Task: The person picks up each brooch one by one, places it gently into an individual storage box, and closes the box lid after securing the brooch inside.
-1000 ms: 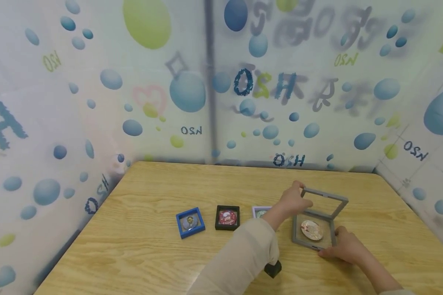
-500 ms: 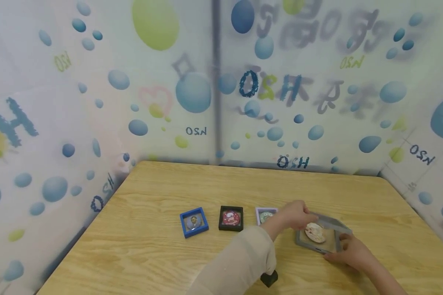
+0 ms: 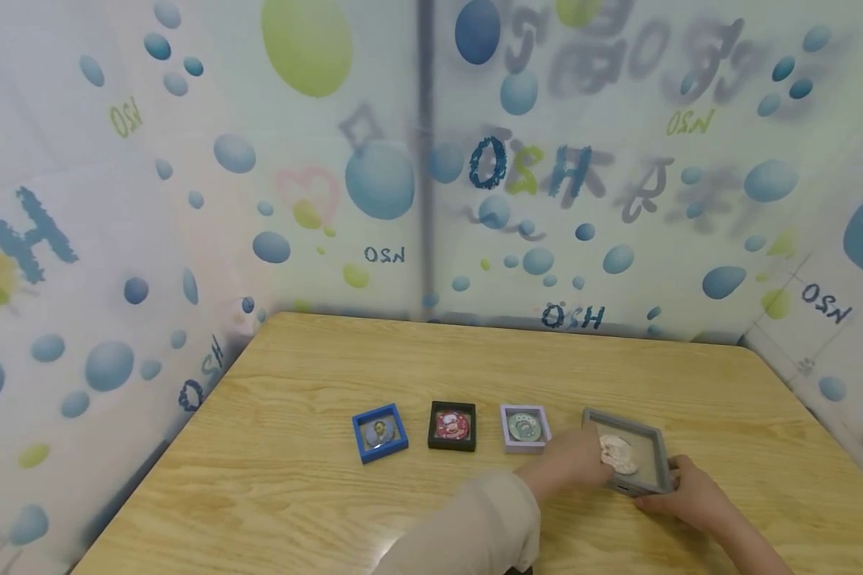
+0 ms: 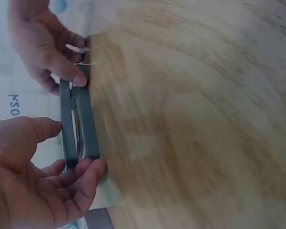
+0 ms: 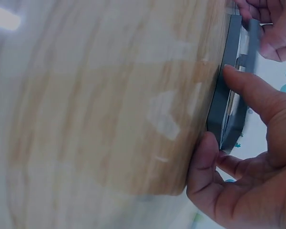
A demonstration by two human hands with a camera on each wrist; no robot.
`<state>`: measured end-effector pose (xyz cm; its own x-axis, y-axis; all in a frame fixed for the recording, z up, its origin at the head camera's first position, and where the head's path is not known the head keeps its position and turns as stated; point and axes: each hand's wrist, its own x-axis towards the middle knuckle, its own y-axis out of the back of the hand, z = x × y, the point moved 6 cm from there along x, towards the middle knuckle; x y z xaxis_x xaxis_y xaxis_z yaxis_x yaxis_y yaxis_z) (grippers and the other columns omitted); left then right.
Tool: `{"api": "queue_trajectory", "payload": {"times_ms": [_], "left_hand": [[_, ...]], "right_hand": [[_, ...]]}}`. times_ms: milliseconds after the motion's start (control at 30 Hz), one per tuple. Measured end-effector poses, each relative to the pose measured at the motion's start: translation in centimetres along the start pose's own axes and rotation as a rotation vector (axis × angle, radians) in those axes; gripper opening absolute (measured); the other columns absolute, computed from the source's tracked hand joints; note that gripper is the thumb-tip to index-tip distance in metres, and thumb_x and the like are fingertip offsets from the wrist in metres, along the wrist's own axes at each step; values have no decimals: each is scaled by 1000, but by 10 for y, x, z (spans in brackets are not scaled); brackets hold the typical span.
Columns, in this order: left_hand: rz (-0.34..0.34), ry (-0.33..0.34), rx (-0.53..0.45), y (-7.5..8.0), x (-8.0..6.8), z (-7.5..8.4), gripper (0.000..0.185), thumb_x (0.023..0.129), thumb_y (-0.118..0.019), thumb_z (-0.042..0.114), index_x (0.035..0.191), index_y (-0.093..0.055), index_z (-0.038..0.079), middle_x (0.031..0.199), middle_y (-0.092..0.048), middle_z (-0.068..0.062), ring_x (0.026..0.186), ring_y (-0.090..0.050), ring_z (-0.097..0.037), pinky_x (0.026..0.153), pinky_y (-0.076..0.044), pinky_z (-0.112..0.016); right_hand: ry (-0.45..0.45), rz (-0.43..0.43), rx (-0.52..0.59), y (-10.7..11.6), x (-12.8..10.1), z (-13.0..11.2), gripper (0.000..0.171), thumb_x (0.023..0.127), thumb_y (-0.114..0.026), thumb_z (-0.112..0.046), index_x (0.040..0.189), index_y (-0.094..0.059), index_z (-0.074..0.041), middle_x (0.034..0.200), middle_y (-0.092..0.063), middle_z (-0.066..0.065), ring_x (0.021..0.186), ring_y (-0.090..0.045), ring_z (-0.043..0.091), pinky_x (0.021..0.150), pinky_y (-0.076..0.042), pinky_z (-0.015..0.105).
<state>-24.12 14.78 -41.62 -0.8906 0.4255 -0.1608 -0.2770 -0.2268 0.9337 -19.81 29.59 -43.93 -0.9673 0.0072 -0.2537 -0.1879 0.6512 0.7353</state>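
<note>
A square grey display frame [image 3: 622, 419] with a clear window lies at the table's right half, a round pale badge [image 3: 618, 454] inside it. Its two halves lie almost together; a narrow gap shows between lid and base in the left wrist view. My left hand [image 3: 574, 458] grips the frame's left side, thumb on the lid and fingers at the lower half [image 4: 89, 129]. At the right front corner my right hand [image 3: 690, 497] holds the frame, its thumb [image 5: 250, 88] pressing on the front edge and fingers round the side.
Left of the hands, three smaller frames stand in a row, each with a round badge: lilac [image 3: 525, 449], black [image 3: 451, 446] and blue [image 3: 384, 454]. They sit on a wooden table [image 3: 273, 495] backed by a bubble-printed curtain [image 3: 316, 279].
The frame's raised lid has come down over the base and badge. My left hand moved down with it, from the lid's upper corner to the left side, uncovering the lilac frame.
</note>
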Motion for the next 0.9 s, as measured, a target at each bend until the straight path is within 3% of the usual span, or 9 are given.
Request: {"api": "queue_trajectory", "payload": {"times_ms": [133, 433, 900], "left_hand": [[14, 63, 84, -5, -2, 0, 66, 78, -62, 48, 129, -42, 11, 93, -63, 0, 71, -58, -10, 57, -45, -24], [51, 134, 96, -9, -5, -3, 70, 75, -60, 57, 129, -42, 16, 90, -65, 1, 75, -60, -13, 57, -46, -28], [93, 136, 56, -10, -6, -8, 61, 75, -60, 58, 118, -48, 15, 84, -62, 1, 69, -59, -13, 54, -44, -27]], "right_hand": [[6, 4, -16, 1, -1, -3, 84, 69, -77, -28, 115, -27, 21, 88, -57, 24, 70, -55, 19, 55, -46, 32], [6, -2, -21, 1, -2, -6, 83, 70, -76, -28, 115, -25, 21, 89, -55, 28, 72, -55, 21, 56, -48, 33], [29, -18, -49, -1, 4, -6, 84, 71, -75, -31, 115, -26, 21, 88, -56, 26, 75, -55, 23, 58, -46, 33]]}}
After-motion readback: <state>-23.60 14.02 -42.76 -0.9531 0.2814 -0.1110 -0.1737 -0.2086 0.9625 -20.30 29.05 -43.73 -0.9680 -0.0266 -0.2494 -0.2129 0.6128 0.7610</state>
